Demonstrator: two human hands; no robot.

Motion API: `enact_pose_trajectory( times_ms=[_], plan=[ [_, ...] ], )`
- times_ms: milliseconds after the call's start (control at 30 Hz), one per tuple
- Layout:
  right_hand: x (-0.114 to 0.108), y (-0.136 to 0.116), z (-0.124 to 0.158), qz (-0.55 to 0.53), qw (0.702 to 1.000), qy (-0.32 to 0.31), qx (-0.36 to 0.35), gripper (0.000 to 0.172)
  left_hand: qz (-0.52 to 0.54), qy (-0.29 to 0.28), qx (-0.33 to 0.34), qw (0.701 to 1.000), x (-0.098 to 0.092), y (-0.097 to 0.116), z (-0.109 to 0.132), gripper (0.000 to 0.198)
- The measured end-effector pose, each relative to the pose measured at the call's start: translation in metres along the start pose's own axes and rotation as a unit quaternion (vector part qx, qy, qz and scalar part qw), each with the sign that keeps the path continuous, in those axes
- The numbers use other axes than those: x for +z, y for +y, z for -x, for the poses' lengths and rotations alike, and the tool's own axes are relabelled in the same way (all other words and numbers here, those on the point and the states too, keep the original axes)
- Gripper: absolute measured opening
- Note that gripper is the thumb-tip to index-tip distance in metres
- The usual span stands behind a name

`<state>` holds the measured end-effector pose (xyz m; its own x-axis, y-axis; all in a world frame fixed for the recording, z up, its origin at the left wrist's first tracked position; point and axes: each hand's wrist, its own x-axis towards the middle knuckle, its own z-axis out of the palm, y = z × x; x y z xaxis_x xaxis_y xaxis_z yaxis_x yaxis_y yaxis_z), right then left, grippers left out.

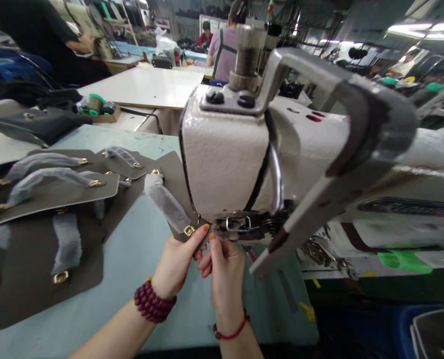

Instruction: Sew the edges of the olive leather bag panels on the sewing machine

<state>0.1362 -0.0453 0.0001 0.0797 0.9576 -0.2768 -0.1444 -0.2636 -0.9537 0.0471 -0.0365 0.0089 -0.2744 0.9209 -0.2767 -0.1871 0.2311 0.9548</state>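
Observation:
Both my hands meet just below the head of a cream sewing machine (225,154), close to its needle area (240,224). My left hand (179,264) pinches the edge of a grey-brown leather panel (173,174) that carries a paper-wrapped strap (166,202) with a gold buckle (189,230). My right hand (223,269) has its fingers curled and its thumb and forefinger pressed together at the same spot; what it holds is too small to make out. The needle itself is hidden behind the machine head.
A stack of similar leather panels (53,199) with wrapped straps lies on the pale blue table (132,259) at left. Thread spools (94,105) sit in a tray behind. A white table (147,87) and other workers are farther back. The machine arm (393,164) fills the right.

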Motion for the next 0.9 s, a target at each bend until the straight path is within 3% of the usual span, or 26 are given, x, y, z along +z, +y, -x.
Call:
enact_pose_trajectory(
  times_ms=[300,533,700,800,867,900],
  plan=[
    [-0.028,-0.013,-0.010,0.057,0.996,-0.073,0.001,0.042,0.100,0.100,0.009,0.990,0.031,-0.025,0.029,0.031],
    [-0.045,-0.020,-0.021,0.199,0.971,-0.115,-0.069,0.044,0.153,0.134,0.004,0.979,0.049,-0.036,0.044,0.023],
    [-0.054,-0.026,-0.017,0.275,0.946,-0.116,-0.126,0.044,0.199,0.118,-0.012,0.973,0.057,-0.030,0.046,0.026],
    [-0.076,-0.018,-0.007,0.331,0.928,-0.086,-0.148,0.042,0.217,0.100,-0.061,0.969,0.051,-0.033,0.055,0.031],
    [-0.097,-0.005,-0.002,0.389,0.903,-0.040,-0.176,0.037,0.211,0.042,-0.130,0.968,0.038,-0.037,0.066,0.035],
    [-0.108,0.004,-0.001,0.421,0.884,-0.015,-0.203,0.035,0.191,-0.021,-0.176,0.965,0.028,-0.038,0.072,0.037]
  ],
)
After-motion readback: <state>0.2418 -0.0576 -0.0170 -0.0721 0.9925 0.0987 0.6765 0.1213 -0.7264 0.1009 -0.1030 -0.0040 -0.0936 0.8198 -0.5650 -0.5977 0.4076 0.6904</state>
